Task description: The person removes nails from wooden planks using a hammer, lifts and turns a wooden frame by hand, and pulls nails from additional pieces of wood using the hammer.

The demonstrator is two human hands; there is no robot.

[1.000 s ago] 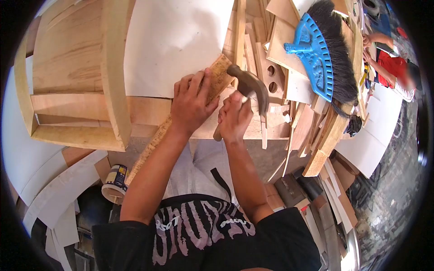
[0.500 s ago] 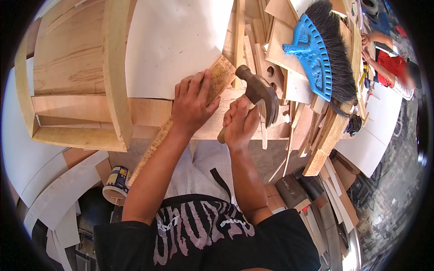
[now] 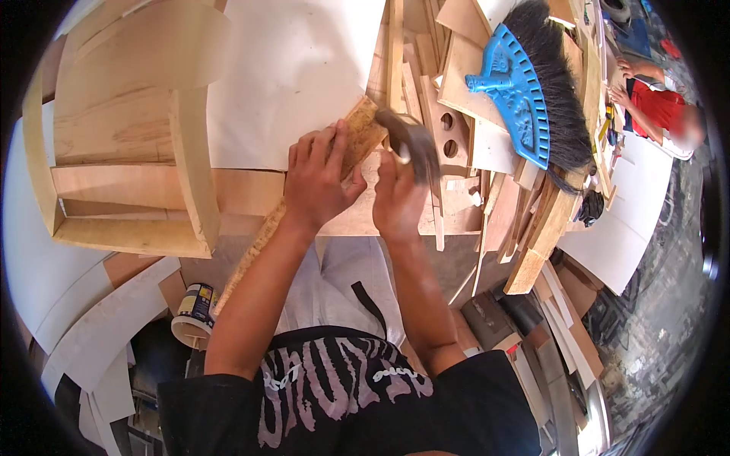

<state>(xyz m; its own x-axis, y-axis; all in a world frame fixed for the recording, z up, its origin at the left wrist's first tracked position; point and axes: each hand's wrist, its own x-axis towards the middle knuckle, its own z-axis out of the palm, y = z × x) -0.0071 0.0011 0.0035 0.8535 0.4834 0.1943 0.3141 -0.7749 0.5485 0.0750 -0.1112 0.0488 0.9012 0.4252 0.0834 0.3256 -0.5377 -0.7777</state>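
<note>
1. The wooden strip (image 3: 365,129) runs on a slant, its long axis going from near left to far right. Its far end lies beyond the left hand (image 3: 313,178); its near part shows to the left of the left forearm.

2. The left hand lies over the strip, fingers slightly spread and pointing far, thumb apart on the right. Whether they squeeze it or only press down, I cannot tell.

3. The right hand (image 3: 401,199) is closed around the handle of a hammer (image 3: 414,144), just right of the strip. Most of the handle is hidden and the head is blurred.

4. The key relation is between hammer head and strip: the head lies beyond the right fingers, its left end beside the right edge of the strip's far portion. Blur hides whether they touch.

5. The left hand is nearer the strip, being on it; the right hand sits apart from the left, across a narrow gap. The left index fingertip points toward the same far portion that the hammer head is beside.

6. A white sheet (image 3: 281,83) lies left of the strip's far end, a wooden frame (image 3: 194,171) farther left, and a blue broom head (image 3: 517,99) to the right, on wood offcuts.
</note>
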